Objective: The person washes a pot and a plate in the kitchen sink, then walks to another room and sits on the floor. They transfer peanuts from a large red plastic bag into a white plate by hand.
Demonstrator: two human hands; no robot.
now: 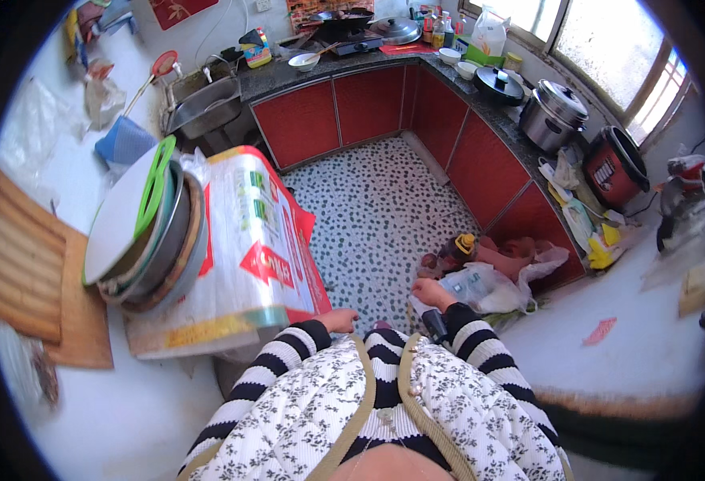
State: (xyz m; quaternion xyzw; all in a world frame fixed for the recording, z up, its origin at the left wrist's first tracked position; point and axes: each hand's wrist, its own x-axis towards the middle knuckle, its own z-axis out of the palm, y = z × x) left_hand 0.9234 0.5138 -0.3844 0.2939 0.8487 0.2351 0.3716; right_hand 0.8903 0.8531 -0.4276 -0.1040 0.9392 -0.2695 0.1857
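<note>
My left hand (340, 321) is low in front of my body, at the lower edge of a printed plastic sheet (256, 240) that covers a surface; whether it touches the sheet I cannot tell. My right hand (433, 293) is beside a white plastic bag (490, 288) on the floor, its fingers curled, their contents hidden. A dark bottle with a yellow cap (462, 245) and a reddish plastic bag (508, 255) lie just beyond it. A dark object (434, 324) sits by my right wrist. Several stacked basins (178, 240) with a green-handled item (157, 186) stand on the sheet.
Red cabinets (370, 108) carry a dark countertop (256, 87) around the corner. A metal sink (208, 111) is at the back left. A steel cooker (554, 114) and a red rice cooker (615, 168) stand at right. A wooden door (76, 288) is at far left.
</note>
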